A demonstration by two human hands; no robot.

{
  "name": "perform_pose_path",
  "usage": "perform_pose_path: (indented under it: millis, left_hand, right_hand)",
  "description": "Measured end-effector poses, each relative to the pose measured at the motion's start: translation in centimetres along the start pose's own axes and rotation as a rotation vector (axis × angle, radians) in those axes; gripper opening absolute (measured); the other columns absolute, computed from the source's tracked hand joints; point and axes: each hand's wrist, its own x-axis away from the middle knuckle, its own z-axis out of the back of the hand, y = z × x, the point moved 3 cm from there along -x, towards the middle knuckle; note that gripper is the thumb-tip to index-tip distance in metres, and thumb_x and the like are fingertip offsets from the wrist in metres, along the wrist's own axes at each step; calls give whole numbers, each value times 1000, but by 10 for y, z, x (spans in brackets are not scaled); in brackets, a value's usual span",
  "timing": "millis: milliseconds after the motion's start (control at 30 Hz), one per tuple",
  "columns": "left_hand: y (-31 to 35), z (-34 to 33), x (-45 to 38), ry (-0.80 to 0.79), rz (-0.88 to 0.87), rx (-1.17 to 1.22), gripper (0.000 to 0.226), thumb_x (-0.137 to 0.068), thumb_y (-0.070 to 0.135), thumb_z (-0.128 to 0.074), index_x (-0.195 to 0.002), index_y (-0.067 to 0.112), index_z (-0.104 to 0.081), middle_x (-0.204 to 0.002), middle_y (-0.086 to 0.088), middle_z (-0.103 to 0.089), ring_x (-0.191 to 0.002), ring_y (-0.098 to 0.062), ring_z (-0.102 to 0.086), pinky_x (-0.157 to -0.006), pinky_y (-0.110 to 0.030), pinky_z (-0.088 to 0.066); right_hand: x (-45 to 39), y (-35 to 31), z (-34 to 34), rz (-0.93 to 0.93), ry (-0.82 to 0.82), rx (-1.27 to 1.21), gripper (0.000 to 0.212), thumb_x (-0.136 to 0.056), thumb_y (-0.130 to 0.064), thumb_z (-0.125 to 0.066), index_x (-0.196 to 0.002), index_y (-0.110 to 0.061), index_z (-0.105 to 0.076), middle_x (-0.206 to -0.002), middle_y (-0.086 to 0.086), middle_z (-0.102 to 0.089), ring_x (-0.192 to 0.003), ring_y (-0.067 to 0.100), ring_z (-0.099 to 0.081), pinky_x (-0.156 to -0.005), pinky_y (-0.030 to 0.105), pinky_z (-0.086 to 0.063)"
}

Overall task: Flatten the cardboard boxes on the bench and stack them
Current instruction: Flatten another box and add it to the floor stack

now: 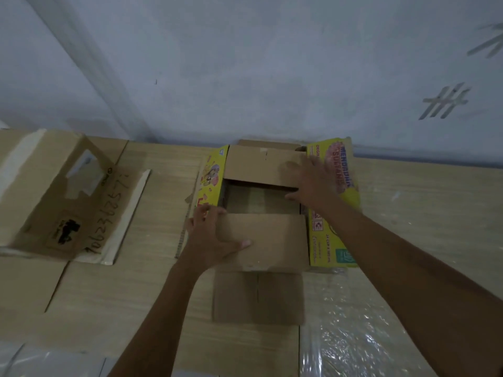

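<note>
Gripping the yellow box's [333,202] near flap [272,240], the left hand [211,238] hides its edge; right hand [313,183] lies flat, blurred.

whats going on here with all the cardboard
A person is working on a yellow printed box standing open on the wooden bench. The left hand holds the near brown flap by its left edge, thumb on top. The right hand rests with spread fingers on the far flap. The box is not yet flat. Another brown box lies to the left.
</note>
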Motion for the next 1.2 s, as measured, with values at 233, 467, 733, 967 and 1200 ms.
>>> perform_pose_path:
  millis: [233,467,733,967,1200]
  left_hand:
    - [-10,26,24,87,-98,246,69,-55,32,-98,-107,39,-53,-102,14,-62,-89,2,-59,-61,-13,-46]
    - [-35,52,52,259,-31,244,59,-60,39,-93,-108,38,-59,-105,11,-65,-93,-14,-66,-70,-41,-60]
    - [-35,59,74,427,47,156,63,-64,23,-93,-118,20,-59,-102,4,-64,-94,-23,-64,-77,-44,-57]
    - [-47,74,98,661,235,238,61,-71,17,-87,-123,18,-55,-110,1,-63,-102,-21,-61,-84,-33,-46]
    - [-51,69,94,747,367,310,63,-74,31,-84,-125,18,-50,-121,-15,-59,-112,-35,-57,-94,-49,-50]
  right_hand:
    - [-6,-9,-6,65,-14,12,46,-88,-7,-55,-131,-19,-45,-134,16,-49,-129,37,-41,-107,52,-33]
    - [5,7,22,158,51,7,59,-85,6,-51,-138,-21,-45,-130,15,-58,-114,37,-56,-95,49,-45]
    - [27,20,37,149,-3,-64,79,-86,11,-46,-144,-41,-37,-137,16,-55,-115,39,-58,-89,51,-48]
    - [39,52,69,15,19,-196,44,-80,-1,-65,-110,-33,-70,-125,12,-63,-119,38,-55,-98,57,-37]
    - [100,82,26,-559,112,-889,64,-85,-36,-71,-143,-36,-44,-158,21,-17,-136,46,-35,-113,48,-35]
